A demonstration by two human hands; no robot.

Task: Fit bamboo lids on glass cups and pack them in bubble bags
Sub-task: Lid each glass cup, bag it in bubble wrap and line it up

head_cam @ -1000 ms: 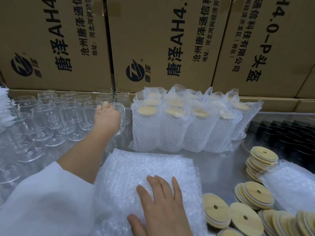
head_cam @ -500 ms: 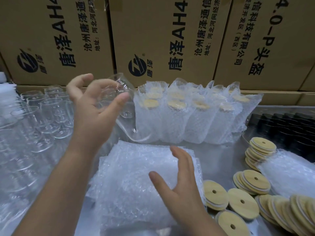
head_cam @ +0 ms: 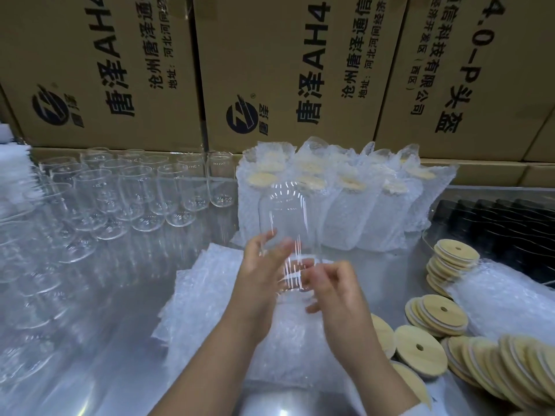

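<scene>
I have one cup [head_cam: 283,217] up in the air over the stack of bubble bags [head_cam: 210,295], just in front of the packed cups [head_cam: 345,205] standing at the back of the counter [head_cam: 105,340]. My left hand [head_cam: 261,277] has its grip clamped round the cup's near end, fingers curled on the glass. My right hand [head_cam: 336,292] meets it from the other side, and its grip looks pinched on the same end between curled fingers and thumb, though blur makes that less sure. The cup has no lid on it.

I judge this to be the start of a fresh round: a bare cup picked from the rows of empty cups [head_cam: 135,190] on the left, not yet capped or bagged. Next I need my right hand free to reach for one of the lids [head_cam: 408,337] lying to the right. The left must then hold the cup steady, mouth up, so the lid seats square on the rim.
</scene>
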